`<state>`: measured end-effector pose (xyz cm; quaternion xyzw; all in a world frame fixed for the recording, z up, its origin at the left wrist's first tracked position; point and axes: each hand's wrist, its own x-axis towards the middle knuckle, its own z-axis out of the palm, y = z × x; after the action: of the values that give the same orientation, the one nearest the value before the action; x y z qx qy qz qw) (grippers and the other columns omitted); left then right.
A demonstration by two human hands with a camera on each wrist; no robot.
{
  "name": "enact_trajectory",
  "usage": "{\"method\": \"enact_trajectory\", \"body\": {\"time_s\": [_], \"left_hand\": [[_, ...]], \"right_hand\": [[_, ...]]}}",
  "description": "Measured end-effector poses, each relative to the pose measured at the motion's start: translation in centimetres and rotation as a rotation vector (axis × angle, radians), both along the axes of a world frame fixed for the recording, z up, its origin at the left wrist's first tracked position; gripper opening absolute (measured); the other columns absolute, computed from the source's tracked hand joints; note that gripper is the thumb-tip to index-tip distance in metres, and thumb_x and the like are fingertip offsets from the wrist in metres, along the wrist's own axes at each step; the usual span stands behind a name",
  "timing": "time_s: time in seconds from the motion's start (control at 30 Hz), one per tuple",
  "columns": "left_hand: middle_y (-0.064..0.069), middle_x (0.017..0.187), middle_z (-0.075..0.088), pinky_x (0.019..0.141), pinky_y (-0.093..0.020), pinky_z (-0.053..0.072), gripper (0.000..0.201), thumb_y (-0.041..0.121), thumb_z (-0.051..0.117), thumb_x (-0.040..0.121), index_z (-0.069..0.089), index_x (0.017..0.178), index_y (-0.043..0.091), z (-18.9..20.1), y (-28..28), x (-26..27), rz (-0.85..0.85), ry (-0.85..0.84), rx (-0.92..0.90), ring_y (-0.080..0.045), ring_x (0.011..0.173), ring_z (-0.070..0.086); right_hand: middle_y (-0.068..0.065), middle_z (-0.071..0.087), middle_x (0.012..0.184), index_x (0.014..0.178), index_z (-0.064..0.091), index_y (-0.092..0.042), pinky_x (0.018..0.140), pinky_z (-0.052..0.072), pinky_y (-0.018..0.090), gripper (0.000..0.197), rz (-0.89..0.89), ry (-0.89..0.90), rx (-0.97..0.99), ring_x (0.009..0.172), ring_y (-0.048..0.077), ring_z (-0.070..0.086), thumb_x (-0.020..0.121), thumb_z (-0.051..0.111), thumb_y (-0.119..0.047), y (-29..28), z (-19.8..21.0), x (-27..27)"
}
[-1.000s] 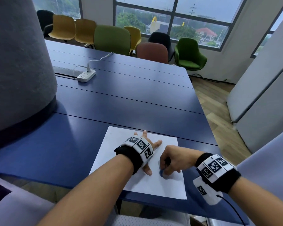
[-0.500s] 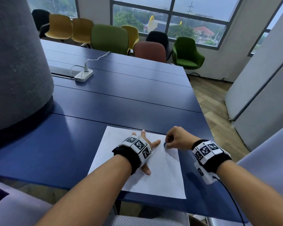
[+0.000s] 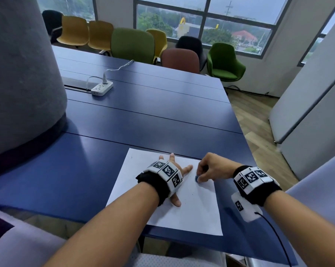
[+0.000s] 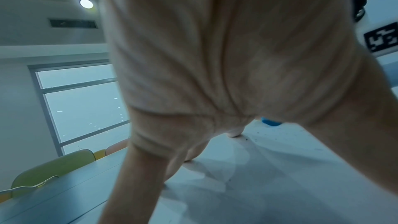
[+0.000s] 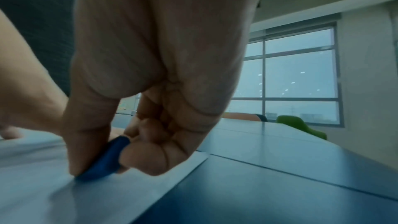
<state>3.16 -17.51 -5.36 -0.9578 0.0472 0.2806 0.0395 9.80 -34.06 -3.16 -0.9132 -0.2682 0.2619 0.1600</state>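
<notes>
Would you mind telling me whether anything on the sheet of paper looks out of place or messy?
Only small dark specks scattered over the paper near the blue eraser pinched in the right hand, likely rubbings. The left hand presses it flat; no creases show.

Wears black bands (image 3: 151, 186) behind left hand (image 3: 183, 168) and right hand (image 3: 213, 167), topped with white blocks (image 3: 251, 177) of black-and-white tags; thin black cable (image 3: 276, 234) lower right.

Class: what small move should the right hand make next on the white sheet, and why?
Probably a short rubbing stroke: the right hand pinches the small blue eraser, its tip touching the white paper sheet, while the left hand presses that sheet flat.
</notes>
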Motion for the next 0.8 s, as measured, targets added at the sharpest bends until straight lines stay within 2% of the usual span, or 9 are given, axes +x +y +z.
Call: {"method": "enact_trajectory", "body": {"time_s": [0.13,0.23,0.3,0.43,0.57,0.7,0.8], "left_hand": [[-0.019,0.158,-0.025,0.106,-0.07,0.024,0.141,0.06,0.088,0.053,-0.018,0.146,0.054,-0.2,0.0,0.0,0.004,-0.006,-0.012,-0.06,0.14,-0.007],[-0.02,0.158,-0.026,0.106,-0.07,0.025,0.141,0.06,0.088,0.052,-0.017,0.146,0.054,-0.2,0.0,0.0,0.01,-0.005,-0.01,-0.061,0.14,-0.008],[-0.02,0.158,-0.026,0.107,-0.069,0.024,0.141,0.06,0.088,0.052,-0.017,0.146,0.054,-0.2,0.0,0.1,0.008,-0.002,-0.012,-0.061,0.14,-0.007],[-0.019,0.158,-0.026,0.107,-0.07,0.024,0.141,0.059,0.088,0.052,-0.017,0.146,0.054,-0.1,0.0,0.1,0.012,0.006,-0.027,-0.06,0.14,-0.009],[-0.019,0.157,-0.027,0.107,-0.07,0.022,0.141,0.058,0.088,0.054,-0.018,0.147,0.053,0.1,0.0,0.1,0.015,0.023,-0.024,-0.06,0.14,-0.01],[-0.019,0.157,-0.027,0.107,-0.071,0.023,0.142,0.06,0.088,0.052,-0.017,0.146,0.053,0.0,0.0,0.2,0.007,0.017,-0.024,-0.061,0.14,-0.009],[-0.02,0.157,-0.027,0.106,-0.071,0.022,0.142,0.058,0.088,0.054,-0.018,0.147,0.052,0.2,0.0,0.1,0.007,0.025,-0.023,-0.061,0.139,-0.01]], "right_hand": [[-0.004,0.063,0.063,0.072,0.073,-0.013,0.056,0.046,0.024,0.006,-0.079,-0.134,0.04,0.055,0.007,0.053,0.075,0.077,-0.017,-0.1,-0.4,1.0],[-0.003,0.063,0.061,0.071,0.071,-0.011,0.049,0.046,0.022,0.007,-0.007,-0.002,0.008,0.051,0.011,0.052,0.074,0.075,-0.015,0.2,-0.2,-0.2],[-0.003,0.064,0.062,0.073,0.072,-0.01,0.048,0.045,0.021,0.008,-0.002,0.01,-0.006,0.05,0.009,0.052,0.074,0.076,-0.017,0.2,-0.1,0.0],[0.0,0.066,0.069,0.075,0.073,-0.01,0.056,0.045,0.019,0.007,-0.119,-0.194,0.047,0.06,0.008,0.055,0.076,0.075,-0.016,-0.2,-0.5,1.7],[-0.005,0.064,0.061,0.072,0.072,-0.012,0.049,0.047,0.02,0.006,-0.037,-0.021,0.012,0.046,0.0,0.052,0.075,0.076,-0.016,-0.1,-0.4,0.6],[-0.002,0.067,0.069,0.074,0.072,-0.014,0.057,0.048,0.021,0.006,-0.099,-0.179,0.038,0.061,0.008,0.058,0.076,0.076,-0.019,-0.4,-0.5,1.7],[-0.004,0.064,0.068,0.073,0.07,-0.015,0.058,0.045,0.021,0.006,-0.055,-0.187,0.041,0.06,0.007,0.056,0.076,0.075,-0.017,-0.3,-0.7,1.4]]}}
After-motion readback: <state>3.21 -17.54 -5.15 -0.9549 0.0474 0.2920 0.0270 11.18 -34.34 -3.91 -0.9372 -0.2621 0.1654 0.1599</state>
